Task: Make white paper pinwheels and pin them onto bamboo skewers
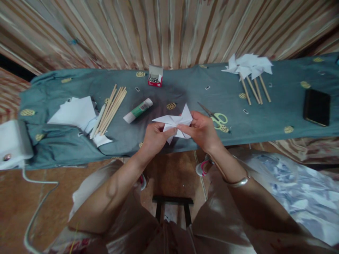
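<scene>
A white paper pinwheel (172,121) with pointed blades is held between my two hands over the front edge of the cloth. My left hand (156,135) is closed on its left side, the thumb pressing near the centre. On the right side, my right hand (202,128) grips the paper, thumb also close to the middle. Just right of that hand lie scissors (219,119) with light green handles. Behind the left hand rests a glue stick (138,110) with a green label. A small open red box (155,80) of metal pins or tacks stands farther back.
Wooden sticks (112,109) lie at left beside white paper sheets (75,112). Several pinwheels on sticks (250,67) are at the back right, near a black phone-like object (316,107). A white device (14,144) with a cable is at far left. A striped curtain (169,31) hangs behind.
</scene>
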A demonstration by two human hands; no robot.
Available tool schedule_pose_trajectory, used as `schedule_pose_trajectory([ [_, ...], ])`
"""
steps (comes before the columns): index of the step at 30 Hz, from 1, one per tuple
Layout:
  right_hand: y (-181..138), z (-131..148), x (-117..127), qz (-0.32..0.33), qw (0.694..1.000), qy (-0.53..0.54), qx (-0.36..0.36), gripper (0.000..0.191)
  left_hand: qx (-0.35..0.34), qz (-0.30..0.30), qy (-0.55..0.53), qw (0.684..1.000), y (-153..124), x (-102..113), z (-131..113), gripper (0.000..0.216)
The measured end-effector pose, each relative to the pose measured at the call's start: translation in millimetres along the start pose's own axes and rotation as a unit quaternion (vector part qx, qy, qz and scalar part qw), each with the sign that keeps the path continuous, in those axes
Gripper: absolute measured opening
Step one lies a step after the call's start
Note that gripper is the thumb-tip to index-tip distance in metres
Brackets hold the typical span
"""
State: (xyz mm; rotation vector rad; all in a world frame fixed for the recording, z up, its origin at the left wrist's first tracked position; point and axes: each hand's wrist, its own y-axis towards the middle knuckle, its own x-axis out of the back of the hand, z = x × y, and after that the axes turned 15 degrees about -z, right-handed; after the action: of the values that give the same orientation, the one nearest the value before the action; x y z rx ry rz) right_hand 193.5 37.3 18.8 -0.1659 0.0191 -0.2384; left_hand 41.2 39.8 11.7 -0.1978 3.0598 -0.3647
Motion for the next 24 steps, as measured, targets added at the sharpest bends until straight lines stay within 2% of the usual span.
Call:
schedule_pose_trajectory([
  [5,0.8,5.0,0.5,0.019,0.998,0.044,-0.039,0.048,0.001,0.000,0.003,1.000,0.0,-0.1,-0.9,0.017],
  [12,1.6,-1.2,0.8,0.013,1.000,0.014,-0.016,0.040,0.009,-0.004,-0.008,1.000,-1.0,-2.5,0.1,0.016],
  [20,0.5,1.0,1.9,0.020,1.000,0.021,-0.011,0.045,0.015,-0.021,-0.025,0.999,-0.3,-1.9,-2.1,0.014],
  [24,0.5,0.6,2.2,0.017,1.000,0.010,-0.008,0.041,0.010,-0.026,-0.030,0.999,1.1,-1.5,-1.3,0.016],
])
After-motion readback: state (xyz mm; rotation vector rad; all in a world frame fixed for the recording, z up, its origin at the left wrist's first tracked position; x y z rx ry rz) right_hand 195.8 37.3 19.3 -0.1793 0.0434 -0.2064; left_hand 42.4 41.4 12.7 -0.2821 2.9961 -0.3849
